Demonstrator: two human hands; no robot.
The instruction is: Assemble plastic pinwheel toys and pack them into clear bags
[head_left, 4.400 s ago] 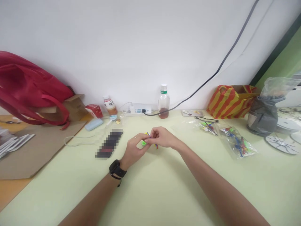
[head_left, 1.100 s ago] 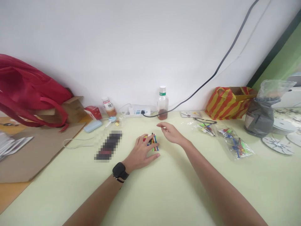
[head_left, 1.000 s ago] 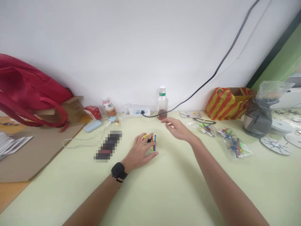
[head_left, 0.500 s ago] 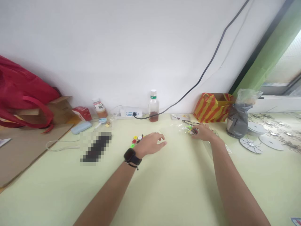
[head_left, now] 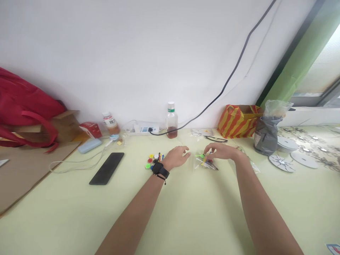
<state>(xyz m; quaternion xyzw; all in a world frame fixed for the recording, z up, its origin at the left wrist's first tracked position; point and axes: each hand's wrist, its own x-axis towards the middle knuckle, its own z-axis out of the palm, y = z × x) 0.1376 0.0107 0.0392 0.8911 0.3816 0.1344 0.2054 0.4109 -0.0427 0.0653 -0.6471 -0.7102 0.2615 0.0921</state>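
Green-banded bottle (head_left: 172, 124), lettering illegible. Left of it: drink bottle (head_left: 111, 124), label showing 炭. Right-front of it: right hand (head_left: 221, 151) at bag of coloured parts (head_left: 203, 164), cannot tell if gripping. Front: left hand (head_left: 175, 157), fingers apart, watch (head_left: 160, 170) partly hiding coloured discs (head_left: 150, 160).

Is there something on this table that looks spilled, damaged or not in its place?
Nothing stands out: the green-banded bottle stands upright, no spill shows, and the loose coloured pieces lie close together.
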